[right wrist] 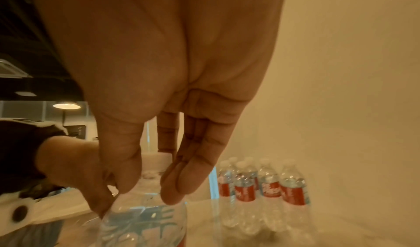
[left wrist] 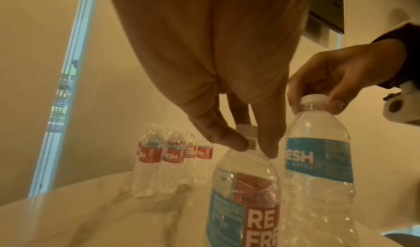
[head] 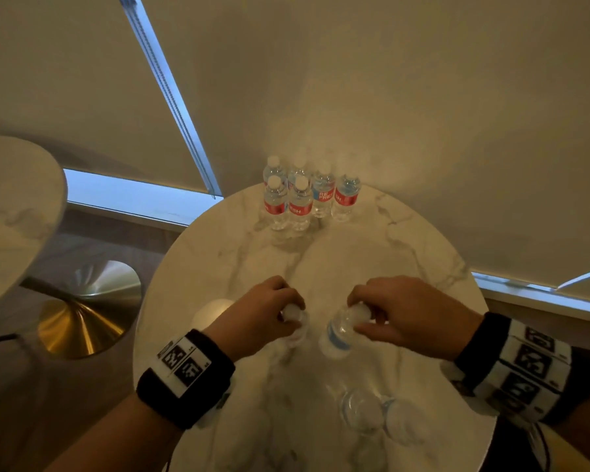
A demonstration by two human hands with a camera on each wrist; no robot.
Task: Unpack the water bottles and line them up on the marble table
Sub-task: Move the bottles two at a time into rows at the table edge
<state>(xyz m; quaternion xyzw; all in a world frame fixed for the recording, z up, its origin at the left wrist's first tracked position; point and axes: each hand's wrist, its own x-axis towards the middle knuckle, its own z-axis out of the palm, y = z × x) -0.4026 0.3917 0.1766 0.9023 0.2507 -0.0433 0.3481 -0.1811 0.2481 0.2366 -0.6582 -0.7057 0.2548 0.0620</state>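
Left hand and right hand each pinch a clear plastic water bottle by its white-capped neck above the round marble surface, probably the firmest hold, since thin, full bottles likely flex and weigh heavy.

"RE FRESH" on bottle labels; "WATER" on blue label.
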